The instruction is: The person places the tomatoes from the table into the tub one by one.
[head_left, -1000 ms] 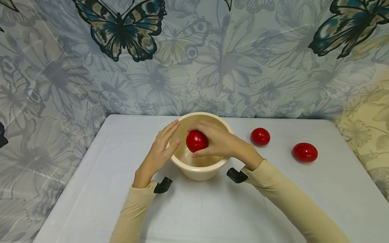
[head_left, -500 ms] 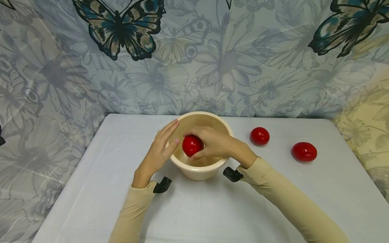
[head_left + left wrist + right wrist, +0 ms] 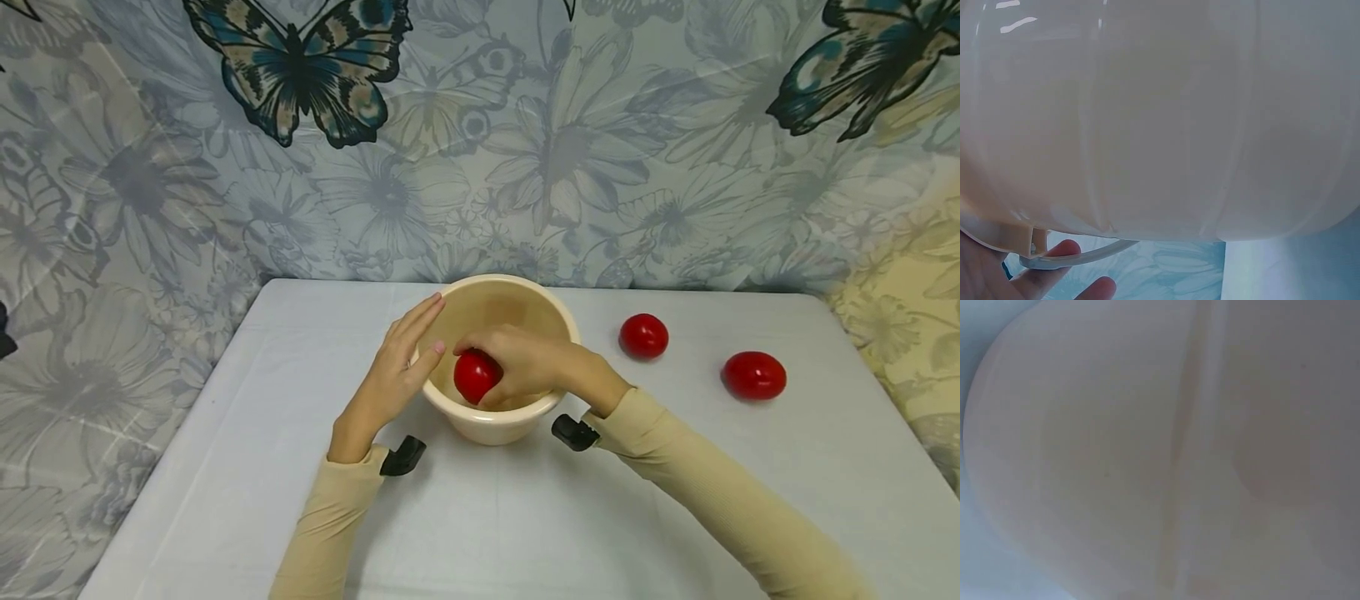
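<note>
A cream plastic bucket (image 3: 501, 429) stands upright near the middle of the table. My right hand (image 3: 528, 362) reaches inside it and grips a smooth, red, tomato-like ball (image 3: 476, 377) between thumb and fingers, low in the bucket. Against the bucket's left rim rests my left hand (image 3: 390, 371), its fingers nearly straight. The left wrist view is filled by the bucket's wall (image 3: 1160, 119), with a handle (image 3: 1094, 255) hanging beside my left fingers. Only the bucket's blurred outside (image 3: 1104, 444) shows in the right wrist view; the hand is hidden there.
Two more red tomato-like things lie on the white-covered table (image 3: 480, 533): a rounder one (image 3: 643, 336) right of the bucket, and an oval one (image 3: 753, 376) farther right. Patterned cloth (image 3: 450, 192) with butterflies and flowers rises behind the table.
My right hand has lowered the red tomato-like ball deeper into the bucket and slightly left. The left hand has stayed at the rim.
</note>
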`<state>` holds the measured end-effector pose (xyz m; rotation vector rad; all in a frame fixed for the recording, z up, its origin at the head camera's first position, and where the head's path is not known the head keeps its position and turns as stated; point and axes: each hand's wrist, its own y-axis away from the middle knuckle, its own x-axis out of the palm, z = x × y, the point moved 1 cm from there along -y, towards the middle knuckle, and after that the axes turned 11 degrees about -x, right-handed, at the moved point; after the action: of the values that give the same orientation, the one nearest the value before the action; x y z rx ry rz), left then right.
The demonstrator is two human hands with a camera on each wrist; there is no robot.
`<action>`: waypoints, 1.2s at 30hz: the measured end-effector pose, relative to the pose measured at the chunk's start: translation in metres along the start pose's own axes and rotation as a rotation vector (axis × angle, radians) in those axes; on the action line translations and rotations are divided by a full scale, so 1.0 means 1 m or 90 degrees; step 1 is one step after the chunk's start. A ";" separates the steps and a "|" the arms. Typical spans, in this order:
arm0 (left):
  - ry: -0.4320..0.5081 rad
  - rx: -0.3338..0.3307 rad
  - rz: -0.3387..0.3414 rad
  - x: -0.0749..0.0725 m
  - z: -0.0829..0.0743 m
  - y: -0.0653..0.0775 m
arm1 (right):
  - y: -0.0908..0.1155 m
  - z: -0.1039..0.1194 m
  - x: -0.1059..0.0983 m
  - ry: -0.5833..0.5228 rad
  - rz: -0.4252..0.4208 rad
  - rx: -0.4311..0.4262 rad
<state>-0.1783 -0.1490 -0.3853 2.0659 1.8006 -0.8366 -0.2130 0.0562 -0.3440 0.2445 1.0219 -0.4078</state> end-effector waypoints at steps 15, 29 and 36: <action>0.000 0.007 -0.004 0.000 -0.003 0.000 | 0.002 0.001 0.002 0.008 0.037 -0.006; 0.002 0.003 -0.003 0.000 -0.001 0.000 | 0.001 -0.001 0.001 -0.015 0.001 -0.035; -0.002 0.010 -0.002 0.001 0.000 -0.001 | 0.004 0.000 0.000 0.019 -0.032 -0.037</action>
<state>-0.1790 -0.1484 -0.3859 2.0713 1.8011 -0.8568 -0.2106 0.0599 -0.3441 0.1736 1.0698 -0.4199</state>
